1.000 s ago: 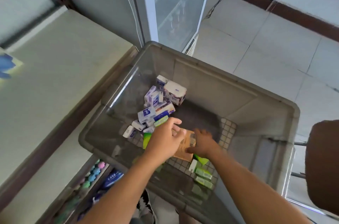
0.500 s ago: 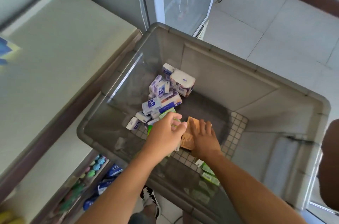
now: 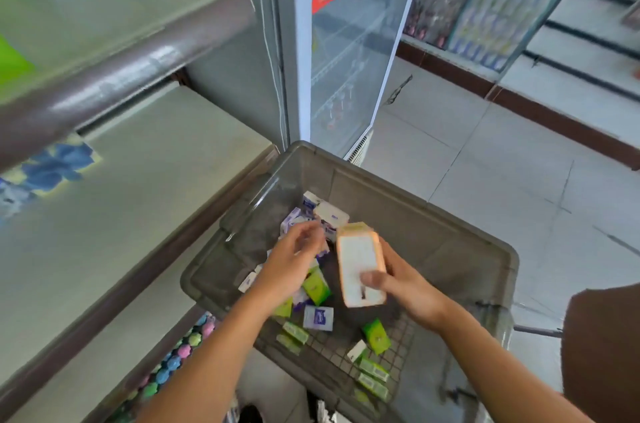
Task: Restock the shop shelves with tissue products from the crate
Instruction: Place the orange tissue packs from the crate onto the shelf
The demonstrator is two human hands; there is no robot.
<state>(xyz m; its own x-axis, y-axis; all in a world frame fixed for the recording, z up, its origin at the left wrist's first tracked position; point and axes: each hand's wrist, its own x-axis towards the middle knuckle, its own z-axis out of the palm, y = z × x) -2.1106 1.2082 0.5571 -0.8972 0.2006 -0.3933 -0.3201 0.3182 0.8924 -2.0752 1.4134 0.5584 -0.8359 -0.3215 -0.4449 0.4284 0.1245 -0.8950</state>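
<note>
A grey plastic crate (image 3: 433, 211) stands below me, holding several small tissue packs: white-and-purple ones (image 3: 318, 317) and green ones (image 3: 376, 336). My right hand (image 3: 401, 280) grips a tan-edged tissue pack (image 3: 360, 265) with a white face, lifted above the crate, thumb on its front. My left hand (image 3: 294, 258) hovers over the purple packs with fingers loosely curled, holding nothing. The shelf (image 3: 114, 215) runs along my left.
An upper shelf (image 3: 104, 24) with a brown rail juts out at top left. A glass-door fridge (image 3: 346, 59) stands behind the crate. Coloured goods (image 3: 180, 353) fill a lower shelf. A brown stool seat (image 3: 602, 353) is at right, on the tiled floor (image 3: 502, 163).
My right hand has lifted the tan pack out of the crate bottom and turned its white face up. My left hand let go and drew left. The view tilted upward.
</note>
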